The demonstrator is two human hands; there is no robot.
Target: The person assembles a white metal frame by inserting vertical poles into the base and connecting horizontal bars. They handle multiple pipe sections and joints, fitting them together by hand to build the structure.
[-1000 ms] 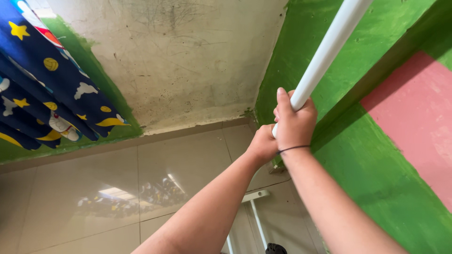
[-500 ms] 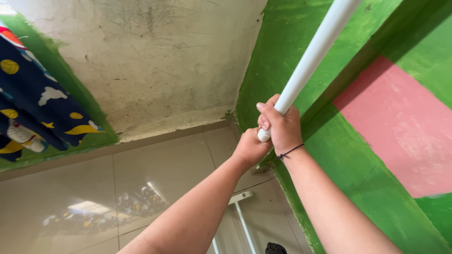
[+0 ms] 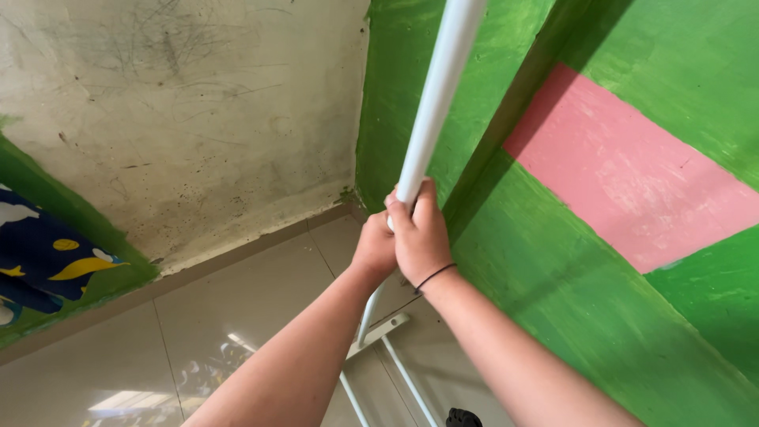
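A white upright pole [image 3: 437,99] rises from a white metal base frame [image 3: 379,348] on the tiled floor. Both my hands grip the pole at about its middle, one against the other. My right hand [image 3: 421,237] wraps the pole on the near side, with a thin dark band at its wrist. My left hand [image 3: 374,249] holds the pole just below and behind the right one, partly hidden by it. The pole stands close to a green wall corner.
A green wall with a pink rectangle [image 3: 632,174] runs along the right. A stained whitish wall [image 3: 182,126] is on the left, and dark blue fabric with yellow and white shapes [image 3: 43,265] hangs at the far left. A small black object [image 3: 462,417] lies near the base.
The view has swung to the right, so the blue fabric has slid toward the left edge. My hands keep the same grip on the pole.
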